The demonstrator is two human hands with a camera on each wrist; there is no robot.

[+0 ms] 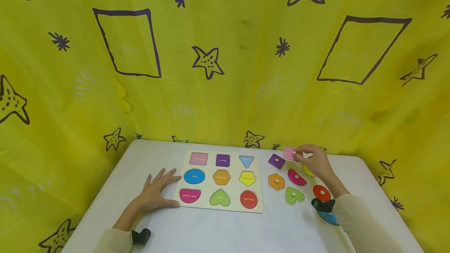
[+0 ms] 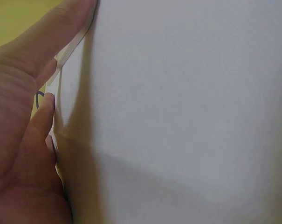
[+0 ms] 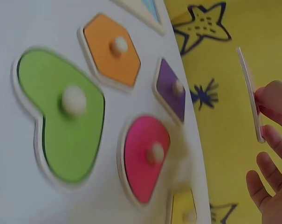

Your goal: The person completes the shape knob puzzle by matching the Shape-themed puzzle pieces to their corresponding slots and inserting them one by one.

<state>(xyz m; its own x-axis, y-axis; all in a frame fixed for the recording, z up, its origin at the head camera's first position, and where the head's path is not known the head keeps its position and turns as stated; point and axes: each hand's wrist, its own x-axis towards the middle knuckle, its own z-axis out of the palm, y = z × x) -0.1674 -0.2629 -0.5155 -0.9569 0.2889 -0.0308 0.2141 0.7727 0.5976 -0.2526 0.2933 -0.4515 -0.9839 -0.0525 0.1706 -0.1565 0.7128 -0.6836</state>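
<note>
A wooden shape puzzle board (image 1: 181, 182) lies flat, with coloured, labelled shapes in rows. At its left edge my left hand (image 1: 154, 193) rests with fingers spread, thumb and fingertips touching the board's side. Over the far right of the table, my right hand (image 1: 318, 163) pinches a pink rectangle puzzle piece (image 1: 289, 153) between thumb and finger. In the right wrist view that piece (image 3: 251, 95) appears edge-on, raised off the tabletop. Below it are the purple square piece (image 1: 276, 161), the magenta half-round piece (image 1: 297, 177) and the yellow piece (image 1: 308, 171), partly hidden by the hand.
More knobbed pieces lie right of the board: an orange hexagon (image 1: 276, 182), a green heart (image 1: 293, 195) and a red circle (image 1: 321, 193). A blue piece (image 1: 328, 218) is partly covered by the right sleeve and wrist strap. A yellow patterned curtain (image 1: 225, 100) hangs behind the white table (image 1: 211, 233).
</note>
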